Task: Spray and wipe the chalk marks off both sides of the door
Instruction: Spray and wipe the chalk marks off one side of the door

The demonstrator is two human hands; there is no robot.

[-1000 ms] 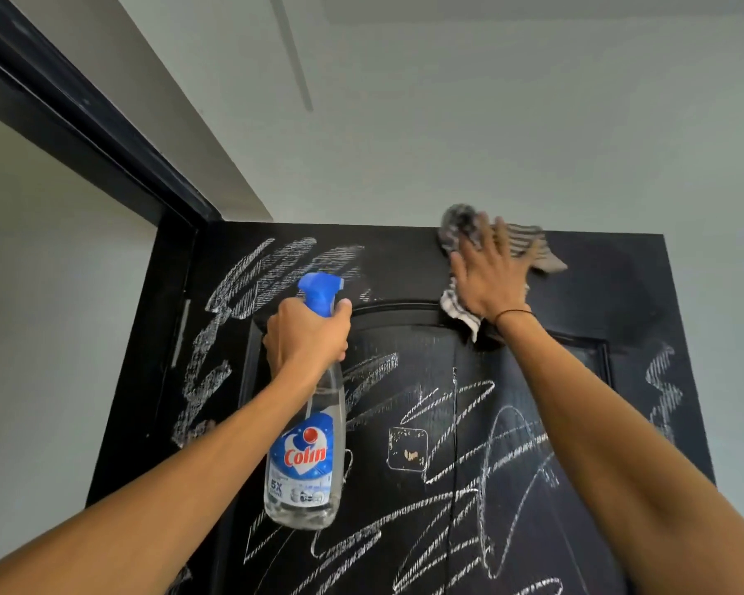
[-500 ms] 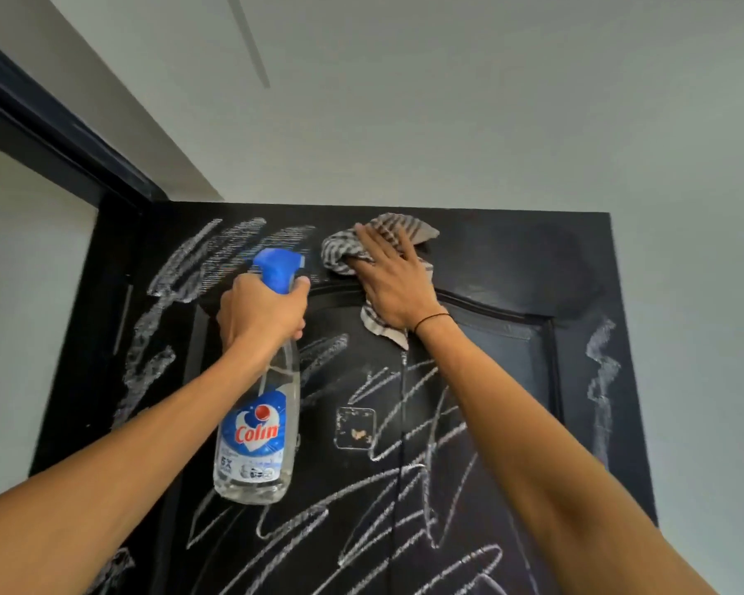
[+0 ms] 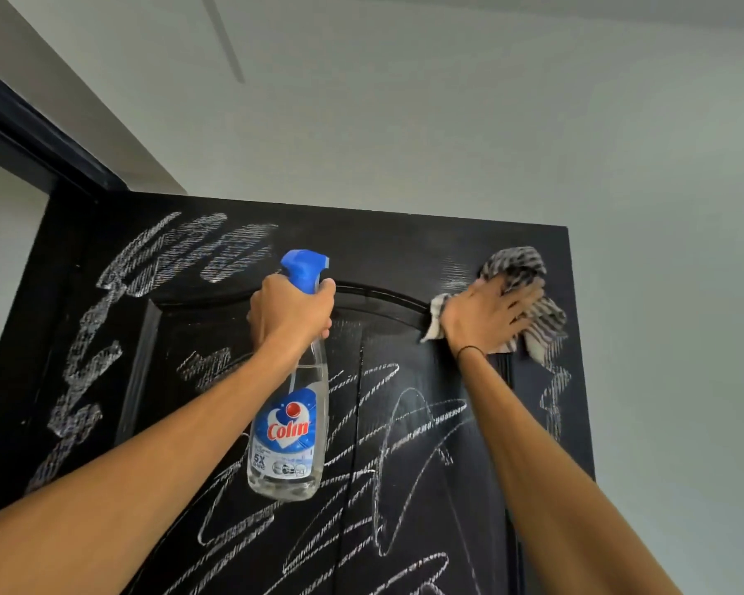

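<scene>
Here the right hand presses the checked cloth flat near the door's top right corner; the left hand grips the spray bottle. Dry strokes may smear chalk.

A single head-worn view is given — tilted steeply upward and forward, held close to the top of the black door, with both raised forearms, the wall and the ceiling taken in.

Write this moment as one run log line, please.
left hand grips spray bottle | right hand presses cloth on door | chalk remains
</scene>
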